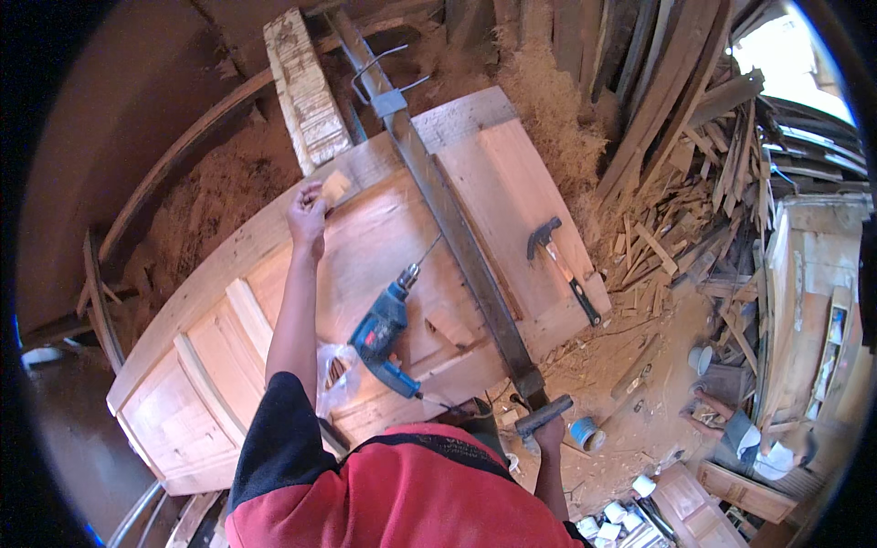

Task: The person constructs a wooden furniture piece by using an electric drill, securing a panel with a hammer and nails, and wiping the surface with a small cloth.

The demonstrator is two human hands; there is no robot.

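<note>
Two hands seen at wooden door (365, 247): wood block (337, 187) pinched by left hand (309, 206) near far edge, beside clamp (454, 228); right hand (548, 433) at dark bar (543, 416), grip unclear. Block best kept flat, drill (380, 331) clear.

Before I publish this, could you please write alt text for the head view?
A person's left hand is at a small wood block over a wooden panel that bears a blue drill and hammer; the right hand is at the near end of a bar clamp.
</note>
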